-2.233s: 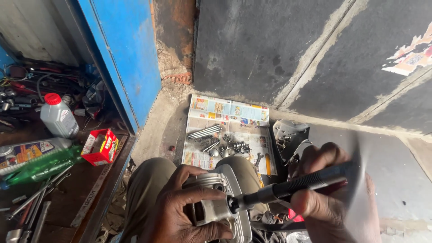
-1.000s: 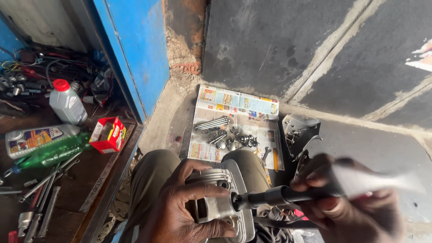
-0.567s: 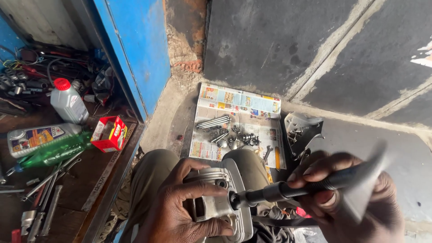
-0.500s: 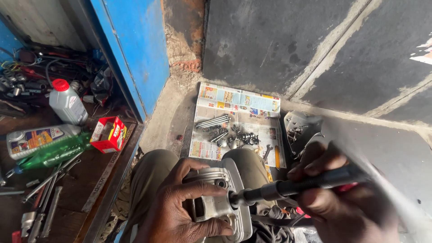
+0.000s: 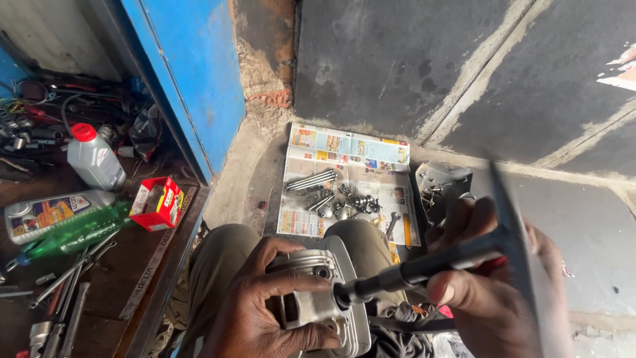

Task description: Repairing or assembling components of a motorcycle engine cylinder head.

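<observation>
My left hand [image 5: 265,305] grips a silver finned engine cylinder [image 5: 321,295] resting on my knee. My right hand [image 5: 493,295] is closed around the black handle of a T-shaped wrench [image 5: 424,265], whose tip sits against the side of the cylinder. The wrench's crossbar [image 5: 520,258] shows as a blurred grey streak over my right hand. A newspaper sheet [image 5: 348,182] lies on the floor ahead, with long bolts [image 5: 310,179] and several small metal parts [image 5: 348,205] on it.
A dark engine cover [image 5: 440,189] sits right of the newspaper. On the left, a wooden shelf holds a grey oil bottle with red cap [image 5: 95,158], a green bottle [image 5: 76,233], a red box [image 5: 158,203] and loose tools [image 5: 63,292]. A blue door panel [image 5: 192,73] and a dark wall stand behind.
My right hand has kept turning the T-wrench, so the blurred crossbar has swung to a new angle. My left hand and the cylinder have stayed in place.
</observation>
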